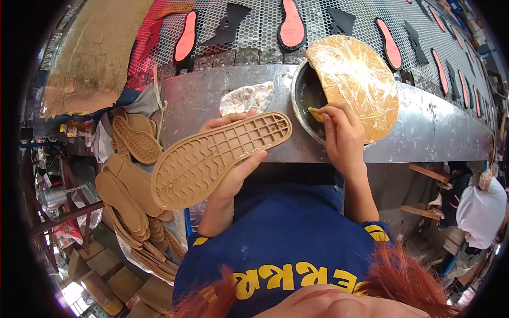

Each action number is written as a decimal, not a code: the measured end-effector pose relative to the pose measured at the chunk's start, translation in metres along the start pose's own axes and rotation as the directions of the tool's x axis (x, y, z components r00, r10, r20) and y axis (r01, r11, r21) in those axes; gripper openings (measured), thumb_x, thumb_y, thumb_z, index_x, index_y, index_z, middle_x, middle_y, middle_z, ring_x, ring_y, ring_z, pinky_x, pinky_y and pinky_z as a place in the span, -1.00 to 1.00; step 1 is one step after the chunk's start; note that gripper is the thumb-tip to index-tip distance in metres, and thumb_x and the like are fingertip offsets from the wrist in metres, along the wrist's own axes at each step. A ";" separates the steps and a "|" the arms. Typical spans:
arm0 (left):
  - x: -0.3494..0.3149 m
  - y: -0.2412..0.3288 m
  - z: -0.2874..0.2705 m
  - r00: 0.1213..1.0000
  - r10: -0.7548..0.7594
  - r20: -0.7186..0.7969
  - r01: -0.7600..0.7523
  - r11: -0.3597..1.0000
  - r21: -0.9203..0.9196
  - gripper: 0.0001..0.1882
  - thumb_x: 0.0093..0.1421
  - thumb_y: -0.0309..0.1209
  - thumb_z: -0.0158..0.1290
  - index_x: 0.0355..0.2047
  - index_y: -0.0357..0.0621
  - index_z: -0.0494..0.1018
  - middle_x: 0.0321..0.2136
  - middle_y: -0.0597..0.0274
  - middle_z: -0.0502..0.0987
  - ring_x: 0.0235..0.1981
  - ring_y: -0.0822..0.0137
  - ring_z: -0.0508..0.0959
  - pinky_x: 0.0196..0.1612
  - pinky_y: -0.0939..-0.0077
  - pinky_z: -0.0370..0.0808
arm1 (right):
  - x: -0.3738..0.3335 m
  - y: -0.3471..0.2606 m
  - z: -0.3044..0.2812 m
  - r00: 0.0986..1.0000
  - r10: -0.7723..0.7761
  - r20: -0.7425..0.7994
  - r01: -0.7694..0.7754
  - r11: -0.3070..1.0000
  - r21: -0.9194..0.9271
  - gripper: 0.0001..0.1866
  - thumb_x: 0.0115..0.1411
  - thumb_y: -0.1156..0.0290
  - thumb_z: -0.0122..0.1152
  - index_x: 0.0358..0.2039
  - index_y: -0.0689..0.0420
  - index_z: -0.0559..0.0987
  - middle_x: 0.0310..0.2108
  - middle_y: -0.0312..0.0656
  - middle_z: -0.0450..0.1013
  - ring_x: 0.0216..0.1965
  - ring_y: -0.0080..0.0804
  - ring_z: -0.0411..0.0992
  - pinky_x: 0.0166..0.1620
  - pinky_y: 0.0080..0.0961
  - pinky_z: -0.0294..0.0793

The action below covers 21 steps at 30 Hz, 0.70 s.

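Observation:
My left hand (pixel 229 177) grips a tan shoe sole (pixel 212 159) from beneath, with fingers along its far edge and the thumb on the near edge. The sole's molded side faces up, with wavy ridges at the wide end and a square grid toward the heel. At the rim of a round metal bowl (pixel 296 108), my right hand (pixel 342 132) pinches a small yellow piece (pixel 316 114), its kind unclear. The bowl is dark inside, and a tan round board (pixel 366 79) wrapped in clear film covers much of it.
A crumpled, stained whitish sheet (pixel 246 99) lies on the metal ledge (pixel 424 135). Beyond it, a mesh conveyor (pixel 260 26) carries pink-topped insoles (pixel 292 26) and black cut pieces (pixel 228 24). Tan soles (pixel 122 193) are piled at my left. Another person's white sleeve (pixel 482 212) shows at right.

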<state>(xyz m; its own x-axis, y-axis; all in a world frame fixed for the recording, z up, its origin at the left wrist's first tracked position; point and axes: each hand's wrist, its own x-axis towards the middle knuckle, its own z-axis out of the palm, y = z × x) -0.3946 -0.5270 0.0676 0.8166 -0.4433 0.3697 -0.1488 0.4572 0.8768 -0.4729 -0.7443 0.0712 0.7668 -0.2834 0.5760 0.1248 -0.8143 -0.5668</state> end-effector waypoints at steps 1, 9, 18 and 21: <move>-0.001 0.000 0.001 1.000 -0.003 -0.001 0.003 1.000 0.008 -0.21 -0.08 -0.77 0.16 0.12 -0.01 0.08 0.08 -0.07 0.26 0.23 -0.11 0.22 0.26 -0.05 0.19 | -0.001 -0.001 -0.001 0.999 0.030 -0.024 -0.029 0.999 0.042 -0.89 0.16 0.63 0.08 -0.30 0.24 0.53 -0.32 -0.06 0.45 -0.36 -0.20 0.47 -0.32 -0.43 0.44; 0.001 0.001 0.006 0.998 0.042 0.051 -0.047 0.995 0.094 -0.25 -0.03 -0.75 0.13 0.12 0.01 0.08 0.10 -0.05 0.24 0.25 -0.04 0.21 0.27 0.06 0.19 | -0.012 -0.011 -0.013 0.986 0.164 -0.034 -0.143 0.931 0.337 -0.90 0.21 0.60 0.04 -0.32 0.28 0.53 -0.29 -0.05 0.45 -0.25 -0.23 0.45 -0.18 -0.43 0.42; 0.002 -0.003 0.009 0.990 0.133 0.049 -0.140 0.969 0.205 -0.25 -0.03 -0.79 0.10 0.11 0.00 0.08 0.12 -0.13 0.22 0.25 -0.08 0.19 0.25 0.03 0.24 | -0.023 0.000 -0.011 0.907 0.352 -0.231 -0.093 0.702 0.706 -0.77 0.39 0.32 -0.17 -0.20 0.23 0.39 -0.05 -0.06 0.34 -0.30 -0.43 0.43 -0.17 -0.54 0.48; 0.003 -0.005 0.007 0.983 0.162 0.082 -0.177 0.956 0.233 -0.24 -0.03 -0.79 0.10 0.12 0.00 0.06 0.13 -0.14 0.21 0.26 -0.11 0.17 0.25 0.03 0.23 | -0.020 -0.010 -0.006 0.889 0.326 -0.320 0.028 0.660 0.751 -0.65 0.38 0.17 -0.12 -0.24 0.25 0.43 -0.11 -0.03 0.39 -0.29 -0.37 0.44 -0.16 -0.48 0.46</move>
<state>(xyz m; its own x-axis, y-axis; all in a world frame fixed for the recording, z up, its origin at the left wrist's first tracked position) -0.3952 -0.5363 0.0663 0.7330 -0.4254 0.5307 -0.4167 0.3358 0.8447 -0.4936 -0.7330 0.0687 0.5209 -0.6800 0.5161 0.5766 -0.1655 -0.8001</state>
